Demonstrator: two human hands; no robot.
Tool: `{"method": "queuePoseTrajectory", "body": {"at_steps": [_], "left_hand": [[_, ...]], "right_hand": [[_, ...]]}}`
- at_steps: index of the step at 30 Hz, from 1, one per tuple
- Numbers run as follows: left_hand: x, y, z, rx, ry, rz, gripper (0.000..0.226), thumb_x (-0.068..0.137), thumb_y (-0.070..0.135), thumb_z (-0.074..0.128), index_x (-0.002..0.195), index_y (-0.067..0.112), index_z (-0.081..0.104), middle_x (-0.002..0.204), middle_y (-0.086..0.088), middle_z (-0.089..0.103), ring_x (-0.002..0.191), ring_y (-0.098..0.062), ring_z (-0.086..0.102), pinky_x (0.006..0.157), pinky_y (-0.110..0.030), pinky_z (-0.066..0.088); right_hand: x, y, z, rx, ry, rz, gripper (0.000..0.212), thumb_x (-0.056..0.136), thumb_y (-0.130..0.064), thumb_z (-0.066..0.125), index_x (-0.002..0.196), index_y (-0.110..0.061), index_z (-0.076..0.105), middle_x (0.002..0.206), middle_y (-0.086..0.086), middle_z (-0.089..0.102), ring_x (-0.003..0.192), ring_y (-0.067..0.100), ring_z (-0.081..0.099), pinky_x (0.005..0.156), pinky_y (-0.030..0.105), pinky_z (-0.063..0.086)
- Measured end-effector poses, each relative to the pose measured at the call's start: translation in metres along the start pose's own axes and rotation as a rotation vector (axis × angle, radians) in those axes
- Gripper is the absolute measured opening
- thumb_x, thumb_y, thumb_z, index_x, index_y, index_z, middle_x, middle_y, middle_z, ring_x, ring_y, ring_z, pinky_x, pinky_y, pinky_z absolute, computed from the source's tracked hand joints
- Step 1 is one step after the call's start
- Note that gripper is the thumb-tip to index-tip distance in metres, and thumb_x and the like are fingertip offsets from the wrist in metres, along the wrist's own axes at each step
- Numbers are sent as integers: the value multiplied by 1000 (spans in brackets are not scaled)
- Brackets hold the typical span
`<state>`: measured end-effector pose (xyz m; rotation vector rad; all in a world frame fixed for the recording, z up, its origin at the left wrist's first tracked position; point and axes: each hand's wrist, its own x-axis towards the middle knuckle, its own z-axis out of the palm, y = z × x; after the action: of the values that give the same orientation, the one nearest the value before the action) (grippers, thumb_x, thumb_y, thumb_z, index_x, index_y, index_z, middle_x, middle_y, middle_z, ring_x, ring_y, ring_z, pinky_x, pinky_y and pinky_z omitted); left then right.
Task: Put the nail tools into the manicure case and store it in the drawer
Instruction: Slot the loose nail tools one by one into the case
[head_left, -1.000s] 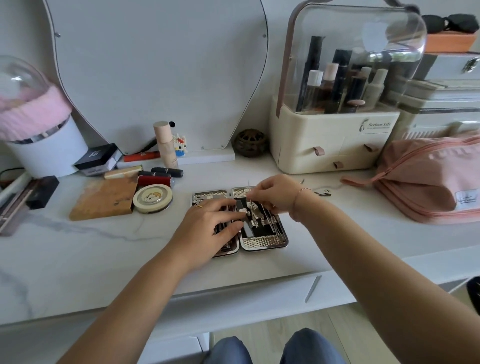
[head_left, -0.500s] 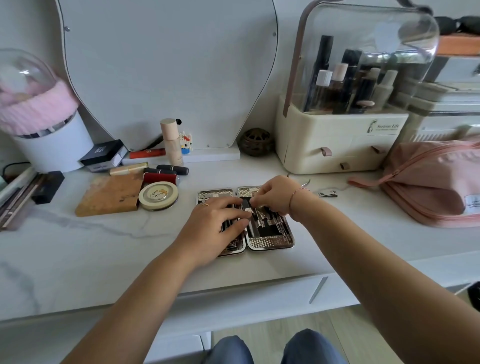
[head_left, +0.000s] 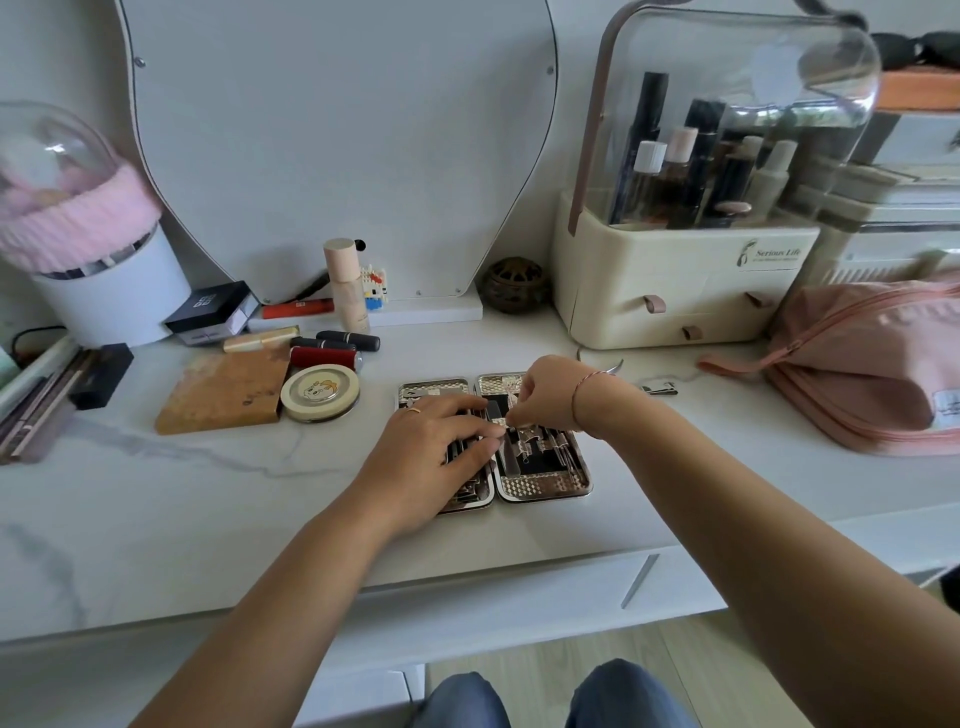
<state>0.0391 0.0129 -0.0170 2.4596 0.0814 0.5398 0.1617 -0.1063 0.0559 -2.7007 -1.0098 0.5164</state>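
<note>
The manicure case (head_left: 545, 486) lies open on the white marble table (head_left: 208, 493), its two metal halves side by side. My left hand (head_left: 431, 457) rests flat on the left half, fingers spread and straight. My right hand (head_left: 550, 395) hovers over the right half and pinches a small metal nail tool (head_left: 506, 422) at the case's middle strap. Several tools sit in the right half's slots. A nail clipper (head_left: 660, 388) and a curved metal tool (head_left: 613, 366) lie loose on the table behind my right wrist. The drawer (head_left: 519, 597) below the table edge is closed.
A round compact (head_left: 319, 392), a brown palette (head_left: 223, 392) and lipsticks (head_left: 343, 340) lie left of the case. A cream cosmetics organiser (head_left: 675, 291) stands at the back right, with a pink pouch (head_left: 872, 374) beside it. A mirror (head_left: 337, 145) leans against the wall.
My right hand has lowered the thin tool from upright down onto the case's right half. My left hand has stayed on the left half.
</note>
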Motion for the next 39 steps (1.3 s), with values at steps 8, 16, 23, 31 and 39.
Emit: {"method": "queuePoseTrajectory", "body": {"at_steps": [8,16,23,31,39], "left_hand": [[0,2,-1,5,2,1,44,82,58,39,106,35,68,125,13,57,120,-11,47,99,-45,38],[0,3,-1,18,-4,6,47,82,58,38,107,33,68,126,13,56,121,-10,46,100,-44,38],[0,3,-2,29,-4,8,47,83,58,38,106,32,69,125,11,57,120,-10,47,100,-42,38],[0,4,-3,27,-14,-2,48,82,59,36,107,33,68,127,12,56,122,-10,45,101,-42,37],[0,4,-2,24,-5,-5,47,82,59,37,106,33,69,126,11,57,120,-12,47,99,-42,38]], "right_hand": [[-3,12,-3,179,8,-26,15,77,-18,67,62,-17,62,50,-2,47,42,13,38,41,19,34],[13,12,9,213,211,19,27,79,-27,65,81,-1,71,70,8,58,67,19,50,53,24,38],[29,4,15,82,231,102,22,71,-28,69,86,-12,72,77,5,67,68,22,58,57,25,45],[24,0,3,71,121,119,30,72,-25,69,54,-11,49,52,3,43,45,20,39,45,22,34],[15,2,2,107,61,103,42,73,-29,68,51,-11,37,52,3,33,46,19,29,44,24,26]]}}
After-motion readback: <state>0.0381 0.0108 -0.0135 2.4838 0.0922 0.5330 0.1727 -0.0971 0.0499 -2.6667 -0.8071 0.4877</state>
